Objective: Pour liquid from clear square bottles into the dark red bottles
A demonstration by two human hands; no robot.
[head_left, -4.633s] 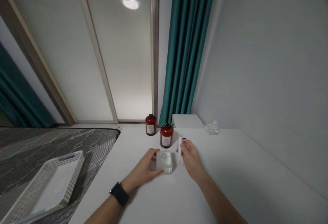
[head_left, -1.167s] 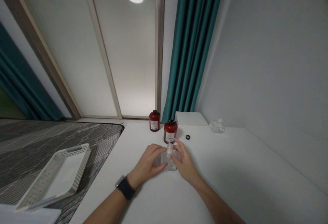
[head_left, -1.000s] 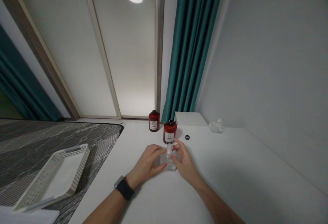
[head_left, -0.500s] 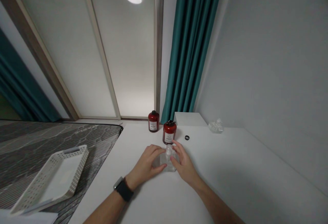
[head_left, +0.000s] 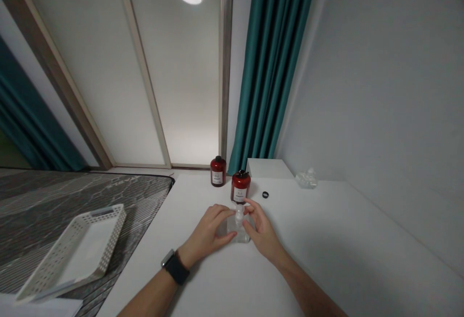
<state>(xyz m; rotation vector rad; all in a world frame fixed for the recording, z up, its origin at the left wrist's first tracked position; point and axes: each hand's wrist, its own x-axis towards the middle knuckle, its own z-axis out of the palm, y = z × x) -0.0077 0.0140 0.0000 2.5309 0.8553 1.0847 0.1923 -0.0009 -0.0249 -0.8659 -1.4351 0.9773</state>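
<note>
A small see-through bottle (head_left: pixel 241 234) stands upright on the white table in front of me. My left hand (head_left: pixel 212 227) grips its left side, thumb towards me and fingers at the back. On the right, my right hand (head_left: pixel 261 232) has thumb and fingers around the clear top (head_left: pixel 239 213) at the bottle's neck. Just behind the bottle is a red-brown bottle (head_left: pixel 240 186) with a white label, its neck looking open. Another red-brown bottle (head_left: pixel 218 172) with a black cap stands further back on the left. To the right lies a small black ring (head_left: pixel 265 194).
A crumpled clear plastic bag (head_left: pixel 306 178) lies at the back right, near the wall. A white box (head_left: pixel 270 167) sits at the table's far edge, before the green curtain (head_left: pixel 273 65). Lower left, a white perforated basket (head_left: pixel 112 239) rests on a dark patterned surface.
Both hands stay around the clear bottle in nearly the same place. My right fingers have shifted very slightly at its top, and the whole view has moved a little.
</note>
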